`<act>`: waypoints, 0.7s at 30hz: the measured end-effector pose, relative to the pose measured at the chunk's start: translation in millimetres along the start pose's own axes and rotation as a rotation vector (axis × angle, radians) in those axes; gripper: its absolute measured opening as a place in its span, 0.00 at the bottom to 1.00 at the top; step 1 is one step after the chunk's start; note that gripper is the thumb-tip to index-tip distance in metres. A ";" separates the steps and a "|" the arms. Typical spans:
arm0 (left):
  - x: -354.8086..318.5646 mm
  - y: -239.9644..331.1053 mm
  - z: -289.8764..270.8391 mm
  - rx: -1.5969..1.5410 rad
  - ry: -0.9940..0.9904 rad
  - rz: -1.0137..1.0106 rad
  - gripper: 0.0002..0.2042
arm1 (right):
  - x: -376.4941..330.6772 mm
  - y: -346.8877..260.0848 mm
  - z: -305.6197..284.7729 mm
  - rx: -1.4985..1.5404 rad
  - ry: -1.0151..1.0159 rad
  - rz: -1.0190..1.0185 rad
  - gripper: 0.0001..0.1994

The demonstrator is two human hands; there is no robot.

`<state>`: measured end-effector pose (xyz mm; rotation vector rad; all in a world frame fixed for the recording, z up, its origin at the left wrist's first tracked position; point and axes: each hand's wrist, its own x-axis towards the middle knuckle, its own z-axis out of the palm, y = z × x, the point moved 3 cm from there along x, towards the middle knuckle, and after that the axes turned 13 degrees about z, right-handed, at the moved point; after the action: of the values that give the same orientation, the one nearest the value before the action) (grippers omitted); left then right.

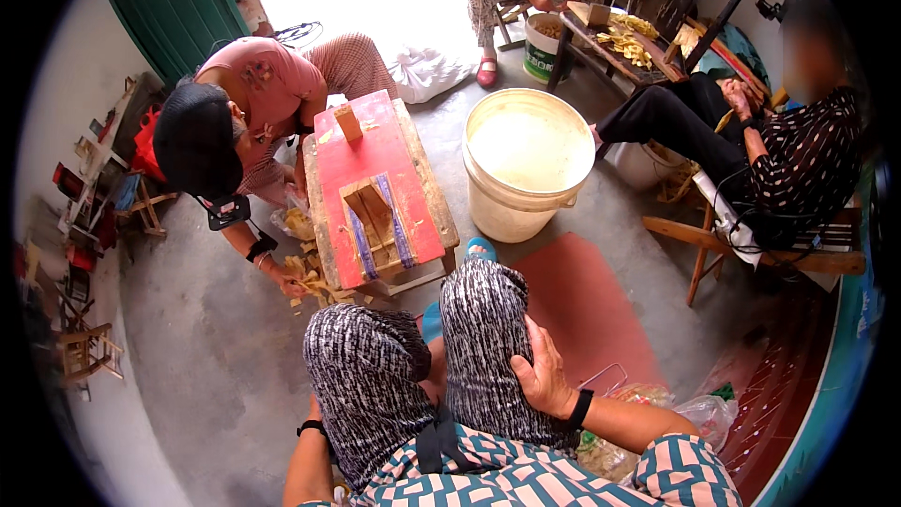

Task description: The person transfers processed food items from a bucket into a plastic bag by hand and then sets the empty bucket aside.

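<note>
My right hand (pixel 546 377) lies on the side of my right knee, thumb apart from the fingers, holding nothing. My left hand (pixel 315 407) is against the outer side of my left thigh; its fingers are mostly hidden by the patterned trousers (pixel 371 380). Ahead of my knees stands a wooden bench with a red top (pixel 413 183). On it are a wooden block (pixel 370 211) between two blue strips and a smaller upright wooden block (pixel 348 122). A large cream bucket (pixel 516 202) stands to the right of the bench.
At left a co-worker's hand (pixel 282 279) reaches to yellowish pieces (pixel 324 286) on the floor. Another person sits at right on a wooden chair (pixel 690 233). Farther back are a chair seat with yellow strips (pixel 627 42) and a smaller bucket (pixel 544 38). Plastic bags (pixel 704 418) lie by my right arm.
</note>
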<state>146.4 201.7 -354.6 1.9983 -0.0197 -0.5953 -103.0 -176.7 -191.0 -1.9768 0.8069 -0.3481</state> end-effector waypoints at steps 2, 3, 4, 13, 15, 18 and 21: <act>0.3 -5.9 -10.3 0.038 -0.003 0.010 0.16 | 1.8 0.0 1.7 -0.003 0.003 -0.013 0.34; 1.7 -9.5 -14.8 0.055 -0.010 0.021 0.15 | 1.5 -0.3 1.3 0.002 0.021 -0.027 0.34; 2.2 -15.1 -22.2 0.081 -0.009 0.039 0.15 | 3.2 -1.4 1.8 -0.006 0.042 -0.047 0.34; 47.0 -58.6 -63.3 0.396 -0.091 0.211 0.15 | -7.5 9.3 6.2 0.139 0.087 0.036 0.30; 53.7 -69.9 -74.8 0.421 -0.085 0.216 0.15 | -6.9 12.4 4.6 0.152 0.067 0.051 0.29; 66.5 -88.2 -90.0 0.501 -0.080 0.255 0.15 | -5.8 -6.0 -10.8 -0.117 0.032 0.046 0.28; 85.5 -101.4 -91.2 0.443 -0.057 0.259 0.14 | 6.1 -51.7 -25.2 -0.157 0.109 0.014 0.27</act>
<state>235.6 304.9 -439.9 2.3526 -0.4754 -0.5094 -91.4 -179.8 -134.4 -2.1117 0.9415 -0.3968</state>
